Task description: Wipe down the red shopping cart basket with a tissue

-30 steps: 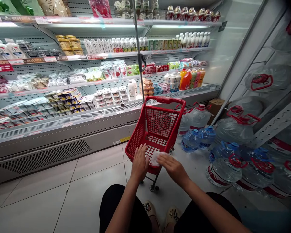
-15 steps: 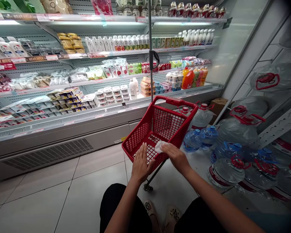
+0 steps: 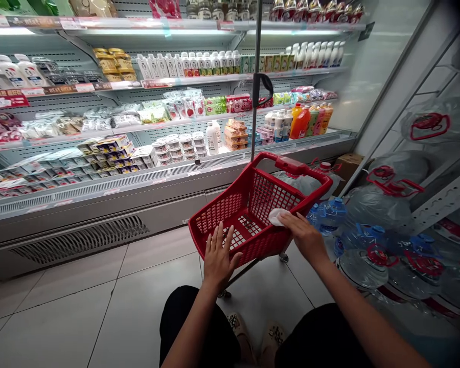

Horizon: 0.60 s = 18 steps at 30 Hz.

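Observation:
A red plastic shopping basket cart with lattice walls stands in front of me on wheeled legs. My left hand is at its near left edge, fingers spread and palm down, holding nothing. At the near right rim is my right hand, its fingers pressed on a crumpled white cloth or tissue. The cloth lies against the rim and hangs slightly over the basket's inside. The thumb of my right hand is hidden.
Behind the cart runs a refrigerated shelf with dairy cups, bottles and packs. A glass door's dark handle rises behind the basket. Large water bottles stand on the right. My shoes are below on the tiled floor.
The cart has turned and its right side has shifted right. My right hand has moved right along with the cloth. The fingers of my left hand have spread wider.

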Tool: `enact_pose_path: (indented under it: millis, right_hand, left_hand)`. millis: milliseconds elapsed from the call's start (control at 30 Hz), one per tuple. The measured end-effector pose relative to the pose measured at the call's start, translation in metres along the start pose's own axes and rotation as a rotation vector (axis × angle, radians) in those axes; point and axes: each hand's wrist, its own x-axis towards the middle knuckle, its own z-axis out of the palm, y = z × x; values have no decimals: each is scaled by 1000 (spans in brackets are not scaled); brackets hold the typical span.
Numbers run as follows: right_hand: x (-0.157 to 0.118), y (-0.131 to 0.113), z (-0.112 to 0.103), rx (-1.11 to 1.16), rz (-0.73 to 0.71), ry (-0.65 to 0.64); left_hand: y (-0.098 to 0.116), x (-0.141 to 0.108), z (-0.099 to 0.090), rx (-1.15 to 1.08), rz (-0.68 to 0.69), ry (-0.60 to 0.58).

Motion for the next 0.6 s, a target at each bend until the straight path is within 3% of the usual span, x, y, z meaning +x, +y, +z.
enact_pose_path:
  millis: [200, 267, 500, 600]
  right_hand:
    - [-6, -63, 22, 93, -97, -58]
    - [-9, -67, 20, 99, -128, -90]
    - [-16, 23, -46, -134, 89, 59]
    - [-14, 24, -47, -146, 153, 109]
  left_hand:
    - [39, 10, 15, -43, 93, -18]
    - [44, 8, 19, -45, 107, -30]
    - [33, -2, 11, -3, 138, -53]
    - [35, 0, 11, -16, 112, -41]
